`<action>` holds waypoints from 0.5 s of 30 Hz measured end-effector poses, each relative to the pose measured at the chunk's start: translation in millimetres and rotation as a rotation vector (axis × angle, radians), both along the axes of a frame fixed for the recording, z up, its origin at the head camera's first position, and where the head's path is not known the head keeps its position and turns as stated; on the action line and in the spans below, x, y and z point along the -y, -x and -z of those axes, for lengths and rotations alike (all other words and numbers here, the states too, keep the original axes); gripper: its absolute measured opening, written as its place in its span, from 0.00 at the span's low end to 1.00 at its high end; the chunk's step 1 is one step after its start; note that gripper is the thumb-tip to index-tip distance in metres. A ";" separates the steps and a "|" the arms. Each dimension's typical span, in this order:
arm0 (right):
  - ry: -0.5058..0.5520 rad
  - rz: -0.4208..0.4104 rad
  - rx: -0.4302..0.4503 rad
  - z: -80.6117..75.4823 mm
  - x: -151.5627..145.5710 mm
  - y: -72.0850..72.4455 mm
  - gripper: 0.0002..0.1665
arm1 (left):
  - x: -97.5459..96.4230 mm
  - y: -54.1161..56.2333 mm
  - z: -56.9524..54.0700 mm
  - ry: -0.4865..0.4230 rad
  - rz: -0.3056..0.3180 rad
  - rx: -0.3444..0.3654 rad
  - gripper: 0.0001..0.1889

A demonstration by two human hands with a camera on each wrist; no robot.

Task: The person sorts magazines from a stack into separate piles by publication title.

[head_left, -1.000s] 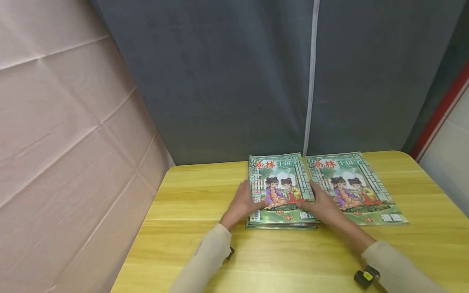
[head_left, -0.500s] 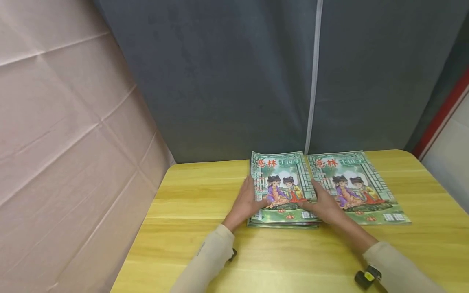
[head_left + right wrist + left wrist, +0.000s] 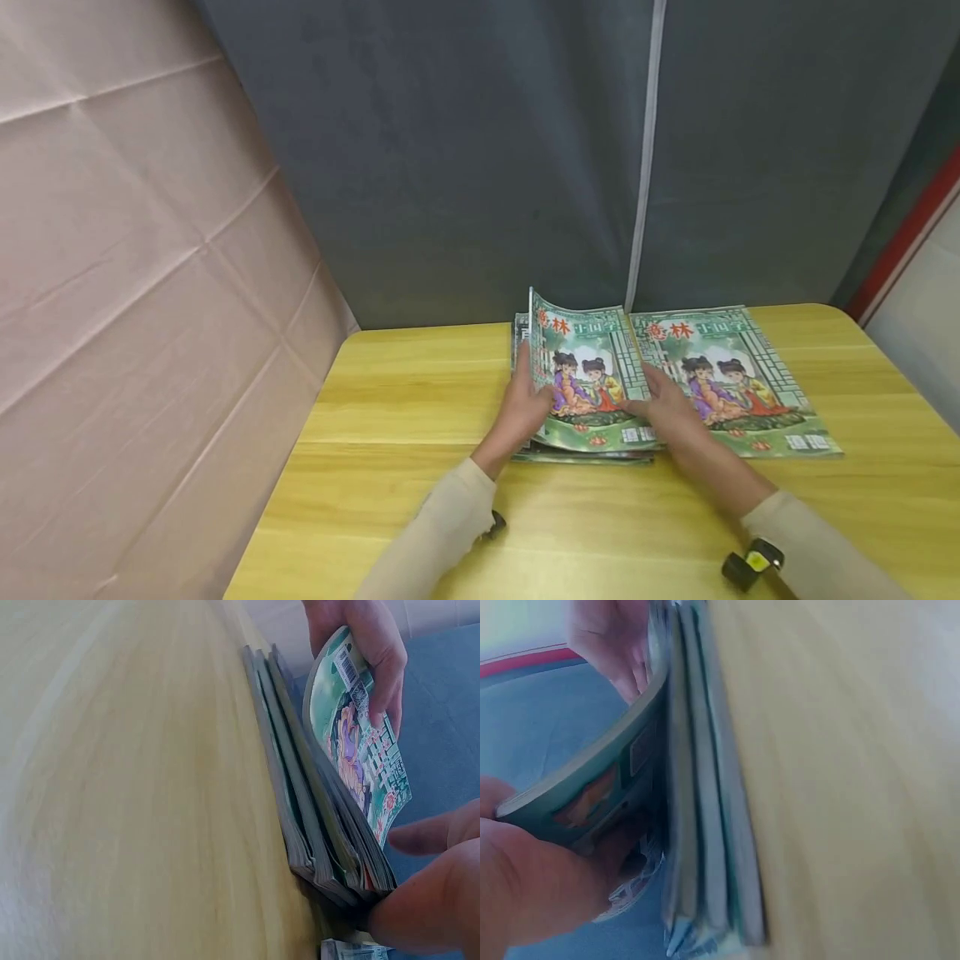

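In the head view, a stack of magazines (image 3: 588,458) with green illustrated covers lies at the table's middle. The top magazine (image 3: 581,383) has its left side lifted and curved away from those below. My left hand (image 3: 525,404) holds that raised side, thumb on the cover and fingers behind; the left wrist view shows its edge between thumb (image 3: 547,885) and fingers. My right hand (image 3: 670,417) grips the right edge, thumb over the cover. In the right wrist view, its fingers (image 3: 420,915) rest against the stack's corner. Several lower magazines (image 3: 712,795) lie flat beneath.
Another magazine (image 3: 735,383) with the same cover lies flat right of the stack. The wooden table (image 3: 405,417) ends at a dark grey curtain (image 3: 465,183) behind. A pale cloth (image 3: 150,317) hangs along the left side.
The top magazine lay flat on the stack; its left side has now risen and bent upward. My left hand has moved slightly right and up with it. The right hand stays at the right edge.
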State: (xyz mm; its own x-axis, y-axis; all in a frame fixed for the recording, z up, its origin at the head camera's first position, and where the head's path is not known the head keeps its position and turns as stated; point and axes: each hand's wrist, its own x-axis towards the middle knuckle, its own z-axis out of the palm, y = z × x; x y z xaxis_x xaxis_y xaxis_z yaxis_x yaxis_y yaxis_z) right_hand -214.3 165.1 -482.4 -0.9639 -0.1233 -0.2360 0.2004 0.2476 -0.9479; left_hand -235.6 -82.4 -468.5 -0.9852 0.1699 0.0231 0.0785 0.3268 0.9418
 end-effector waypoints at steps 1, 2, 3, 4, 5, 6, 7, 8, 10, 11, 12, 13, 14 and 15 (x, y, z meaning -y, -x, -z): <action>0.030 0.009 0.012 -1.1 -0.8 0.0 0.61 | -2.3 0.2 -1.9 -0.030 -0.009 0.009 0.48; 0.051 0.013 0.019 -2.2 -1.9 -0.1 0.60 | -4.6 0.8 -3.4 -0.051 -0.021 0.019 0.47; 0.053 0.016 0.018 -3.0 -3.4 -0.3 0.59 | -6.7 1.6 -5.2 -0.073 -0.030 0.023 0.46; 0.054 0.018 0.014 -4.3 -5.2 -0.5 0.58 | -9.0 2.4 -7.3 -0.096 -0.040 0.027 0.45; 0.047 0.020 0.008 -5.4 -7.4 -0.7 0.57 | -11.2 3.4 -9.5 -0.122 -0.048 0.031 0.44; 0.042 0.020 0.003 -6.6 -10.2 -1.0 0.56 | -13.6 4.0 -12.5 -0.157 -0.053 0.044 0.45; 0.037 0.025 -0.002 -7.8 -13.5 -1.3 0.55 | -16.2 4.7 -14.7 -0.179 -0.059 0.052 0.45; 0.037 0.030 -0.009 -8.7 -17.3 -1.8 0.54 | -18.9 5.1 -16.4 -0.198 -0.063 0.058 0.45; 0.051 0.043 -0.010 -11.0 -25.2 -3.4 0.52 | -24.8 5.0 -19.3 -0.233 -0.074 0.073 0.45; 0.063 0.048 -0.006 -11.9 -29.2 -4.4 0.51 | -28.1 4.6 -20.2 -0.247 -0.082 0.080 0.45; 0.073 0.052 -0.009 -12.4 -33.7 -5.4 0.50 | -31.8 3.9 -20.6 -0.260 -0.092 0.089 0.45; 0.074 0.057 -0.013 -13.0 -38.2 -6.2 0.50 | -35.8 3.2 -20.8 -0.273 -0.100 0.096 0.45; 0.079 0.061 -0.013 -13.2 -43.1 -7.0 0.50 | -40.0 2.1 -20.4 -0.285 -0.105 0.101 0.45; 0.077 0.064 -0.011 -13.6 -48.3 -7.7 0.49 | -44.4 0.9 -20.0 -0.296 -0.108 0.105 0.45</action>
State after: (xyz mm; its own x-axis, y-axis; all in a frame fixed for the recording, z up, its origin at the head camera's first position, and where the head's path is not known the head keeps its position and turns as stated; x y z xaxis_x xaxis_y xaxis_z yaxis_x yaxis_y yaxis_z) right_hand -206.6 213.4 -468.8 -0.9728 -0.0791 -0.2178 0.2031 0.1613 -0.9658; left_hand -236.5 -38.0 -448.5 -0.9968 0.0652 -0.0471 -0.0446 0.0384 0.9983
